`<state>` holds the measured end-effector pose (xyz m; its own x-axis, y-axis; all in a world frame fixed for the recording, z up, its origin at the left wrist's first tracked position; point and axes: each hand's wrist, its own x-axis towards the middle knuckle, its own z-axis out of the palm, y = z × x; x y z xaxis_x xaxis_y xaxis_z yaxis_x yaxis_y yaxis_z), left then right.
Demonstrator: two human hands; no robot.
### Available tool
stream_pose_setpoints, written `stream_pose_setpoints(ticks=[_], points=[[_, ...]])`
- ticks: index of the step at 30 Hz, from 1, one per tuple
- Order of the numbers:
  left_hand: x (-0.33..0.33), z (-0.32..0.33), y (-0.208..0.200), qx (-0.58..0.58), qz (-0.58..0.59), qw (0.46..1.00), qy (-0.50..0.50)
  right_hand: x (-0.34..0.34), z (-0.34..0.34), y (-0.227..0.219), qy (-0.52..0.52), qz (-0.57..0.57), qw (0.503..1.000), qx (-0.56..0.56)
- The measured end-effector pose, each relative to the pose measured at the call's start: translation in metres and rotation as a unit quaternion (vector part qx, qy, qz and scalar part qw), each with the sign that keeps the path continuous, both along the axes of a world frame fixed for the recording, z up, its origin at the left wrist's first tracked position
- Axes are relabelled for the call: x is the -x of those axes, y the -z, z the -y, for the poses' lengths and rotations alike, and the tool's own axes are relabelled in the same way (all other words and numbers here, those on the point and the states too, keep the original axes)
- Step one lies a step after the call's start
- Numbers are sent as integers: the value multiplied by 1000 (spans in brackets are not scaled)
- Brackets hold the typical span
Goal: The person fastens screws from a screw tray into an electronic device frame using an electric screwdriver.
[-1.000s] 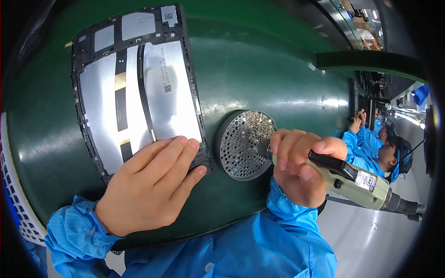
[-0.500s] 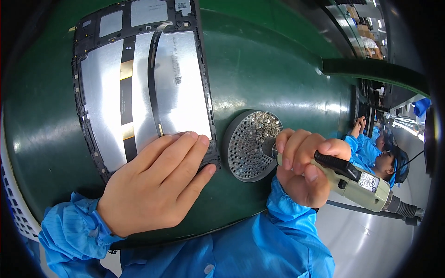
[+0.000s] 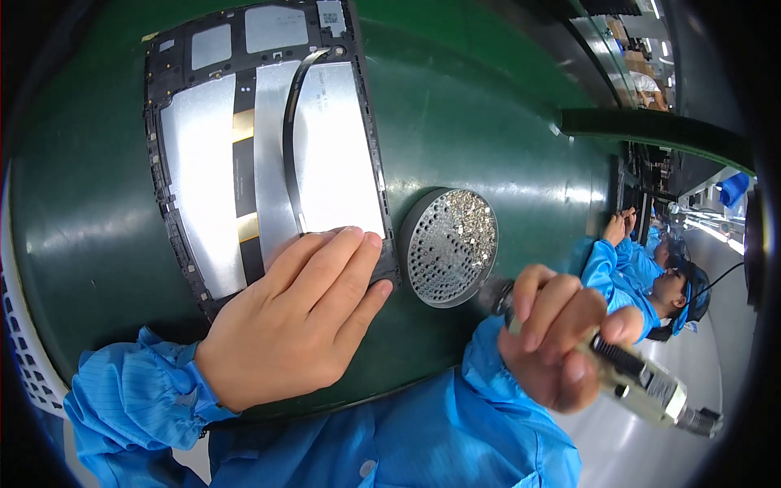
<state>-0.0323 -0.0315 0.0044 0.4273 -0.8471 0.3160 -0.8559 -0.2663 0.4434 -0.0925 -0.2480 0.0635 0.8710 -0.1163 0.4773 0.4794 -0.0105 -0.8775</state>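
Observation:
My left hand (image 3: 297, 317) lies flat with fingers stretched over the near right corner of a tablet frame (image 3: 199, 167), a black-edged panel with silver plates. A curved black ribbon cable (image 3: 290, 146) runs along the panel and ends close to my fingers. Wrapped round a pale green electric screwdriver (image 3: 643, 382) with a black lever is my right hand (image 3: 561, 333). The screwdriver's tip end is blurred and points left, just off the near right edge of a round grey dish (image 3: 435, 264). Many tiny silver screws (image 3: 472, 228) fill the dish's right side; its left side shows rows of holes.
Everything rests on a green mat (image 3: 488, 106). A dark green bar (image 3: 651, 130) crosses at the far right. Beyond it a co-worker in blue clothing (image 3: 610, 272) sits with hands raised. A white perforated basket (image 3: 28, 350) stands at the left edge.
The tablet frame and my left hand have shifted slightly right. My right hand has drawn the screwdriver away from the dish, toward me and to the right, and the tool is tilted more downward.

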Motion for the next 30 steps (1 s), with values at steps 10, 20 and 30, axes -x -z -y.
stream_pose_setpoints(ticks=[10,20,30], points=[[0,1,8,24,20,999,-14,-13,-28,9,-78,-47,995,37],[5,-1,12,29,24,999,-24,-14,-32,15,-84,-61,994,38],[6,-11,9,13,28,999,-24,-15,-41,15,-98,-66,992,43]])
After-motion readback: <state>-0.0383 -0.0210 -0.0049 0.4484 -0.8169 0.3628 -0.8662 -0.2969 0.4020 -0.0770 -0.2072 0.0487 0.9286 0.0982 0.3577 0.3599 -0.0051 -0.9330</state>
